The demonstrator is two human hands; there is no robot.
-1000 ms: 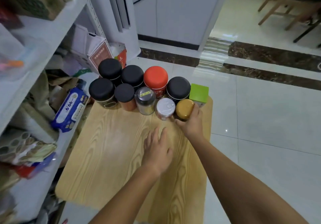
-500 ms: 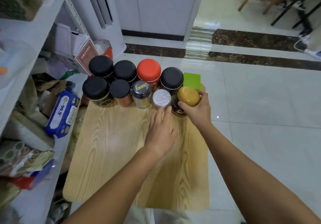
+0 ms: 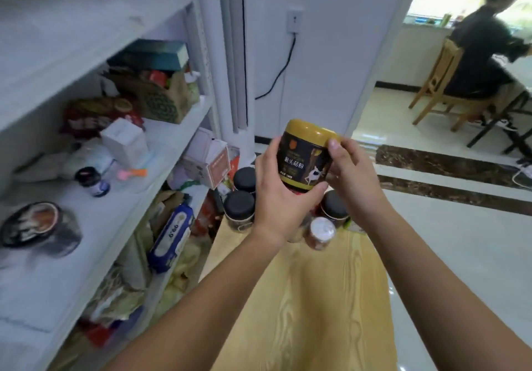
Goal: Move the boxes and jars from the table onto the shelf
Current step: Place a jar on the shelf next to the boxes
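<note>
Head: jar [image 3: 304, 156] between left hand [image 3: 276, 201], right hand [image 3: 355, 182]

I'm in a home: cluttered storage shelves [image 3: 95, 226] left of my left hand [image 3: 276, 198], a wooden chair [image 3: 449, 60] past my right hand [image 3: 354, 175].

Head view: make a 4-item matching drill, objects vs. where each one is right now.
Things:
1. yellow-lidded jar
2. silver-lidded jar
3. blue wipes pack
4. white box

Places:
A. on the middle shelf board
B. held up by the left hand and right hand
C. standing on the wooden table
D. below the middle shelf board, left of the wooden table

Pairs: 1-B, 2-C, 3-D, 4-A.
</note>
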